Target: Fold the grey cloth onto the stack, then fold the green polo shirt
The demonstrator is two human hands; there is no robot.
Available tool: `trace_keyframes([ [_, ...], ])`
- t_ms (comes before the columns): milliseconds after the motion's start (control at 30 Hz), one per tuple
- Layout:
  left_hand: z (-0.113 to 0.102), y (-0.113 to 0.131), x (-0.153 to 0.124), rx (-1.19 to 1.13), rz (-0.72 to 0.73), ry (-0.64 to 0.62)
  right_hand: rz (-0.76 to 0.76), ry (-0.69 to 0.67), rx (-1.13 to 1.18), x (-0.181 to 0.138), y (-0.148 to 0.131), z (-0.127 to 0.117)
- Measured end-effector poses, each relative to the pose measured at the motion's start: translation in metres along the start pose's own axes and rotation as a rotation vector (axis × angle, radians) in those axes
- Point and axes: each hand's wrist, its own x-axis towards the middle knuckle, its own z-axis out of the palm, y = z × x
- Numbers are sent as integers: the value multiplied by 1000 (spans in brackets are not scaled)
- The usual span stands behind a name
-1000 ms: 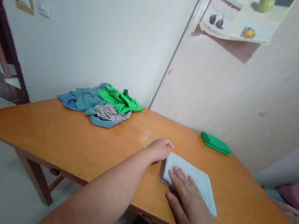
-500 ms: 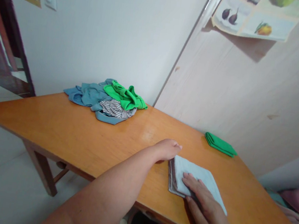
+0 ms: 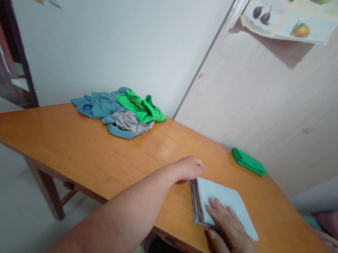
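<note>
A pale blue folded cloth (image 3: 231,197) with brownish-grey inner layers lies near the table's front edge. My left hand (image 3: 190,168) is at its far left corner, fingers curled in and closed there; the fingertips are mostly hidden behind the hand. Flat on top of the cloth rests my right hand (image 3: 232,232), open, its fingers stretched out and the thumb apart at the near edge.
A loose heap of blue-grey clothes (image 3: 100,105), with a bright green garment (image 3: 142,107) and a striped piece (image 3: 129,121), lies at the back left of the wooden table (image 3: 70,142). A folded green cloth (image 3: 249,162) sits by the wall.
My right hand has shifted slightly, its thumb coming away from under the cloth's near edge. That edge now sits a little nearer me. My left hand stays at the corner.
</note>
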Motion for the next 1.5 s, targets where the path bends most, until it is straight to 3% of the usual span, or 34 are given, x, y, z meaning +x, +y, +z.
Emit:
trace_keyframes([
  [267,4,7,-7,-29,67,-69,45,45,61,0,-9,4],
  [567,8,7,-14,70,226,-221,86,279,164,-25,-31,0],
  [733,6,7,-15,87,248,-246,79,335,133,-34,-20,1],
  [867,5,9,-16,92,271,-248,210,341,127,-15,-1,-5],
  [967,4,12,-18,93,264,-247,297,309,95,12,14,-13],
  [1133,3,13,-20,72,268,-242,386,103,10,46,27,-12],
  [1267,3,12,-21,95,283,-236,416,-7,-55,47,22,-1],
  [1500,5,12,-20,123,271,-214,432,7,-76,44,19,4],
])
